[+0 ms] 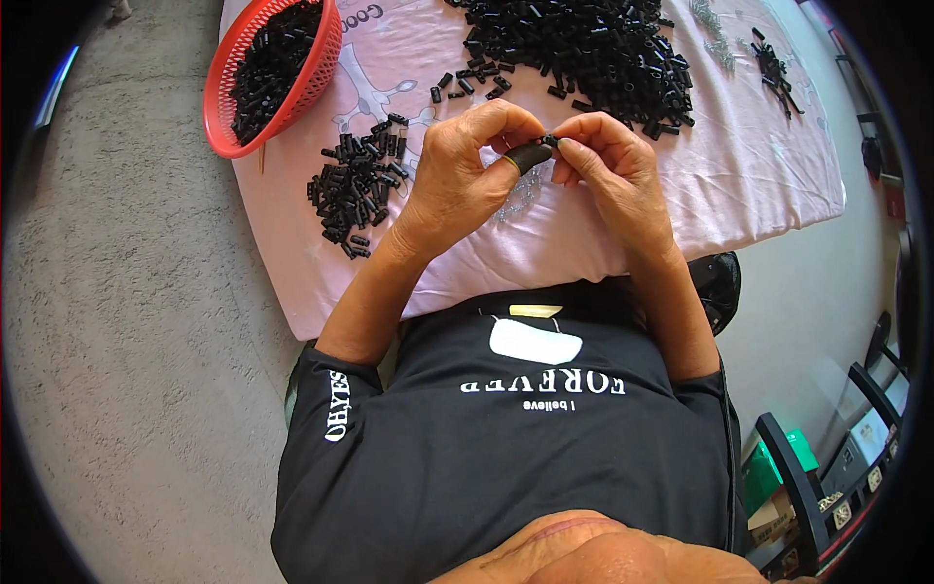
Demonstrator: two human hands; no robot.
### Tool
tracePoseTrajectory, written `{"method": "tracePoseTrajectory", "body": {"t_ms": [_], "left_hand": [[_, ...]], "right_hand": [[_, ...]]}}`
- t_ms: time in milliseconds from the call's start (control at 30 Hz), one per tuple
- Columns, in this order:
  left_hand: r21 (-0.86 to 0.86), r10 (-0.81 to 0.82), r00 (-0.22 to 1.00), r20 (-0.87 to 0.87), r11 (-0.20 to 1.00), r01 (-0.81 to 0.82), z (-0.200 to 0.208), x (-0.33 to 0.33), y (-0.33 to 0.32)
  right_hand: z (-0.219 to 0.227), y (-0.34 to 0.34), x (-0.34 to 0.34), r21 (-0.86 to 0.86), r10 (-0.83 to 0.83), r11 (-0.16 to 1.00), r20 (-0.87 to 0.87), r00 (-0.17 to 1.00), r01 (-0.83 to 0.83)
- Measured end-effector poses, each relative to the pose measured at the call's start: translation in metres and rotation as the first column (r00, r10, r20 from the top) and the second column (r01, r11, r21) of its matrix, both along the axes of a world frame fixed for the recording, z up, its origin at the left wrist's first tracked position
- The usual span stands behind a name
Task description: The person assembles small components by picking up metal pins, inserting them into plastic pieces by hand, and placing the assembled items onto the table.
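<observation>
My left hand and my right hand meet over the table, fingertips pinched around a small black plastic piece. A dark cover is worn on my left thumb. Fingers hide most of the piece, so its full shape cannot be made out. Below my hands lies a scatter of tiny shiny, silvery parts. To the left of my left hand sits a small heap of short black tubular pieces. A far larger heap of similar black pieces spreads beyond both hands.
A red perforated plastic basket holding black pieces stands at the table's far left. Pink cloth covers the table. More silvery parts and a cluster of thin black pieces lie far right. A dark chair is at lower right.
</observation>
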State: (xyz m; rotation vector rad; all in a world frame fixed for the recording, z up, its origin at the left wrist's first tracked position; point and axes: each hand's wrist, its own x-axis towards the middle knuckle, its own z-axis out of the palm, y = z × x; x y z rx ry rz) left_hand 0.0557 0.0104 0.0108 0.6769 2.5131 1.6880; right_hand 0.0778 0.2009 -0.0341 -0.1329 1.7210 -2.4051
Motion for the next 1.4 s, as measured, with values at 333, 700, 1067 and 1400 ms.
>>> {"method": "tracePoseTrajectory", "body": {"t_ms": [333, 700, 1067, 1400], "left_hand": [[0.145, -0.035, 0.998, 0.044, 0.989, 0.028, -0.004, 0.005, -0.002], [0.358, -0.066, 0.974, 0.216, 0.933, -0.016, 0.001, 0.014, 0.006], [0.477, -0.085, 0.926, 0.369, 0.872, -0.109, 0.003, 0.024, 0.013], [0.476, -0.081, 0.951, 0.298, 0.877, -0.074, 0.007, 0.024, 0.013]], "right_hand": [[-0.002, 0.002, -0.002, -0.026, 0.019, 0.999, -0.046, 0.999, -0.020], [0.000, -0.004, 0.003, -0.010, -0.069, 0.998, -0.185, 0.980, 0.068], [0.003, -0.003, 0.004, -0.096, -0.102, 0.993, -0.318, 0.943, 0.076], [0.005, -0.004, 0.004, -0.203, -0.112, 0.977, -0.209, 0.971, 0.069]]}}
